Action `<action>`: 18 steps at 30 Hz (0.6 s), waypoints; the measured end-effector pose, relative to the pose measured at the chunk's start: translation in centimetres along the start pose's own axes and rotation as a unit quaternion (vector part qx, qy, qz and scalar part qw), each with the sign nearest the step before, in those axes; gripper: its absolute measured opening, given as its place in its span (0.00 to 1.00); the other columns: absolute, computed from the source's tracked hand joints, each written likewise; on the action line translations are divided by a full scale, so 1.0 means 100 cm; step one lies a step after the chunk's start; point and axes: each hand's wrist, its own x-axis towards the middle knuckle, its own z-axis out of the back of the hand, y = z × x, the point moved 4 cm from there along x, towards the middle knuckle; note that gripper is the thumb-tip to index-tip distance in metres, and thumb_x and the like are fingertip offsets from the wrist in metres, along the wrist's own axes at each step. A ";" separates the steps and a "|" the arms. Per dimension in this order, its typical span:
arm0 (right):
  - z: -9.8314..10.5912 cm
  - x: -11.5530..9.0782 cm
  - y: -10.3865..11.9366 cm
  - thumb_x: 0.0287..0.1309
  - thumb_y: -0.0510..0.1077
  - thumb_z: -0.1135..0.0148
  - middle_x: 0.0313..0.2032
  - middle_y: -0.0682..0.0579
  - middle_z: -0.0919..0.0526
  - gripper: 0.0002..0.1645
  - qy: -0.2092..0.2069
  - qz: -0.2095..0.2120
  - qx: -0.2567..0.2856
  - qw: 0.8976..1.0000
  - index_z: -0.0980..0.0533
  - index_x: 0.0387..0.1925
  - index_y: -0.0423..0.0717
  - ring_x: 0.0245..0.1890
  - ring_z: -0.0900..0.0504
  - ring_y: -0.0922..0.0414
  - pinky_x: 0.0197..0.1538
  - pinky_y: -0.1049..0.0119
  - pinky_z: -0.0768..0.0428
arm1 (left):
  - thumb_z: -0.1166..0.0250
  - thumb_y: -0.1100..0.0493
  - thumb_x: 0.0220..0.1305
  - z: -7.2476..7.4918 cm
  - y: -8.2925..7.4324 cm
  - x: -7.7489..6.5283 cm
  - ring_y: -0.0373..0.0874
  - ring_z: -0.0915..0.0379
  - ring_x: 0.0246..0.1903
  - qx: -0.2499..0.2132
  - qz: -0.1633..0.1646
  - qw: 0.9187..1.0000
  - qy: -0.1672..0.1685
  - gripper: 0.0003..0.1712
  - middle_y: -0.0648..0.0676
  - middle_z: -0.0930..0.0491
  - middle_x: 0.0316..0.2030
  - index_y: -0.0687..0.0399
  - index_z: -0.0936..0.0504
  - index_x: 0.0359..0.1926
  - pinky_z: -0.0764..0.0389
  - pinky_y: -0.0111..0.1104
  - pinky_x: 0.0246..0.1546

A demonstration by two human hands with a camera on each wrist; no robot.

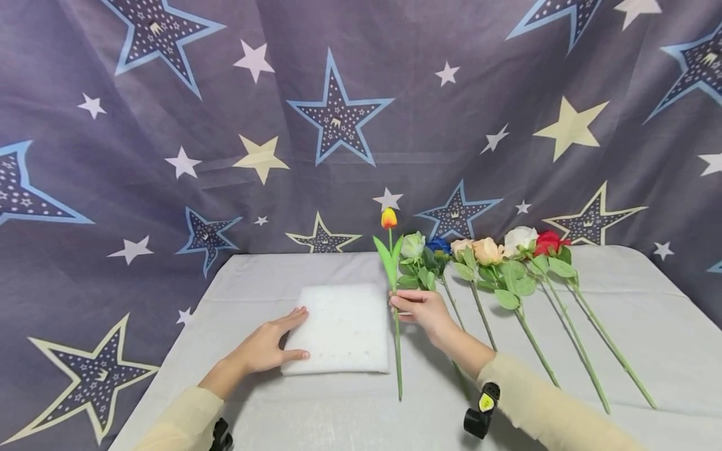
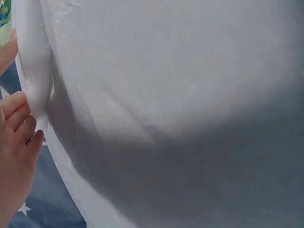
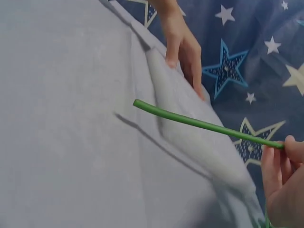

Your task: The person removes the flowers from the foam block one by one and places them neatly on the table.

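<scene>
In the head view my left hand (image 1: 264, 344) rests on the left edge of a white foam block (image 1: 345, 329), thumb and fingers spread apart. Small marks dot the block's top. My right hand (image 1: 424, 312) pinches an artificial tulip (image 1: 388, 218) by its green stem, just below the leaves. The tulip stands upright beside the block's right edge, its red and yellow bloom at the top. From the right wrist, the bare lower stem (image 3: 204, 125) crosses in front of the foam, its cut end free above the cloth. The left wrist view catches only the foam's side and some fingers (image 2: 19, 114).
Several artificial roses lie on the grey cloth-covered table (image 1: 271, 413) to the right: a pale green one (image 1: 412, 244), a blue one (image 1: 439, 245), peach ones (image 1: 487, 250), a white one (image 1: 520, 240) and a red one (image 1: 549, 243). A star-patterned curtain (image 1: 338, 188) hangs behind.
</scene>
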 end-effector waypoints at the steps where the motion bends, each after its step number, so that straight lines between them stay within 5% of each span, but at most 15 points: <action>1: 0.003 0.001 -0.002 0.52 0.35 0.34 0.40 0.45 0.14 0.21 -0.007 -0.005 -0.003 1.000 0.23 0.49 0.32 0.29 0.15 0.62 0.38 0.67 0.14 | 0.33 0.35 0.48 0.000 0.000 0.000 0.54 0.41 0.67 -0.001 0.000 1.000 -0.001 0.50 0.57 0.38 0.67 0.59 0.35 0.66 0.39 0.48 0.67; 12: 0.020 0.001 -0.015 0.51 0.35 0.33 0.35 0.43 0.13 0.17 -0.037 -0.049 -0.093 0.994 0.20 0.43 0.32 0.24 0.15 0.61 0.34 0.67 0.14 | 0.34 0.34 0.48 -0.003 0.001 0.001 0.53 0.41 0.67 -0.007 -0.003 1.000 0.003 0.51 0.57 0.38 0.67 0.58 0.35 0.66 0.38 0.48 0.67; 18: 0.017 0.004 -0.014 0.49 0.35 0.31 0.32 0.40 0.13 0.13 -0.036 -0.039 -0.200 0.978 0.18 0.38 0.32 0.19 0.16 0.60 0.29 0.67 0.14 | 0.33 0.34 0.48 0.001 0.002 0.003 0.53 0.41 0.67 -0.006 -0.005 1.000 0.000 0.51 0.57 0.38 0.67 0.58 0.35 0.66 0.38 0.48 0.67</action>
